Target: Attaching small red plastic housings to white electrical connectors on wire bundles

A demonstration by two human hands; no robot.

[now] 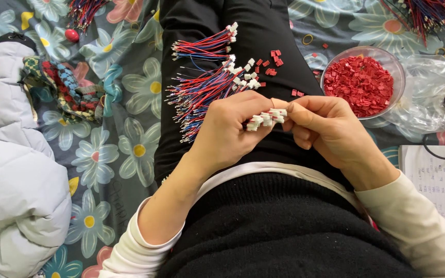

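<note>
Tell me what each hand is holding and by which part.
The left hand grips a bundle of red and blue wires just behind its white connectors. The right hand pinches the connector end with its fingertips.

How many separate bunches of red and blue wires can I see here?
5: top left bunch, top right bunch, two on the lap, upper bunch and lower bunch, and one in the left hand. More may be hidden.

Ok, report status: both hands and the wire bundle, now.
Left hand shut on wire bundle. Right hand pinching white connectors at the bundle's end. Red-piece bowl off right, nothing blocking.
</note>
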